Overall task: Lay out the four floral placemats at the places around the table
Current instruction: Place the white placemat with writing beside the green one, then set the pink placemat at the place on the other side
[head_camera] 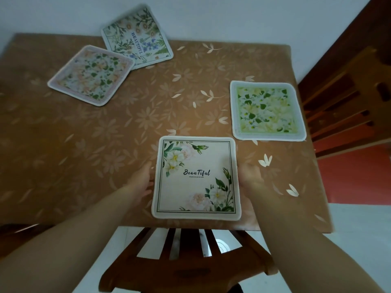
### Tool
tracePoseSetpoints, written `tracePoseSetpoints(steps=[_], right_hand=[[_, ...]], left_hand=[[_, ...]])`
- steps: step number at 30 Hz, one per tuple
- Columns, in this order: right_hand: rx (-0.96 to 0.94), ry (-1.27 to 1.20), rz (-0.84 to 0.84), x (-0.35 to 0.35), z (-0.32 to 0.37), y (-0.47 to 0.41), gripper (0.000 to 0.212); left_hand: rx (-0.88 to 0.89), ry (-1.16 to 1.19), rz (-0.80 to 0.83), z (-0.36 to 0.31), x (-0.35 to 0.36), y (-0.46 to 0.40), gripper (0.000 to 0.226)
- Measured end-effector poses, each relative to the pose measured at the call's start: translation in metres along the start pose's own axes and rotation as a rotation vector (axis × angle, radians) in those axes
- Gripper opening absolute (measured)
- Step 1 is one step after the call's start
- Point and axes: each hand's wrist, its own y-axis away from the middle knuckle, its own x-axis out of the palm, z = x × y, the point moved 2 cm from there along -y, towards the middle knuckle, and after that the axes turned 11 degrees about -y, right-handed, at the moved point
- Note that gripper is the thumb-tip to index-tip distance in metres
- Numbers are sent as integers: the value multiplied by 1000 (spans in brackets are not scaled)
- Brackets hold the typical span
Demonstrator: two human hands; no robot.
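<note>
The left hand and right hand grasp opposite sides of the placemat at the table's near edge.

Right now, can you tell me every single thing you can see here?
Cream placemat: one, cream with white flowers and the word Beautiful, near table edge between both hands.
Green placemat: one, green and yellow, right side by a chair.
Pink placemat: one, pink-bordered, far left, overlapping the next.
Wildflower placemat: one, white with blue and orange flowers, far edge.
Table: one, brown flowered cloth.
Near chair: one, dark wood, below the table edge.
Right chair: one, dark wood.
Left hand: at the cream placemat's left edge.
Right hand: at its right edge.
</note>
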Motion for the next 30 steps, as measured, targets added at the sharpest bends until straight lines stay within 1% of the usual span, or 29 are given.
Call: tracePoseSetpoints(steps=[2,5,7,9,14,20,25,30], right_hand=[[64,-90,105,11,7,-1,31],[114,-150,281,36,16,1,36],[123,-161,339,55,18,7,38],[123,-166,381,75,18,19,36],[119,-158,447,120,19,62,28],[105,-279,513,189,16,131,24],[22,-300,517,275,11,209,22],[-34,-390,553,366,-3,293,25]], left_hand=[[-27,24,-40,-6,-10,2,56],[-44,129,-41,-17,-26,8,50],[-51,227,-34,-22,-37,16,46],[-51,241,-44,-25,-50,27,46],[-10,198,-88,-21,-92,49,50],[14,276,-12,21,-164,78,45],[92,321,-24,41,-258,97,52],[212,376,-25,47,-377,108,48]])
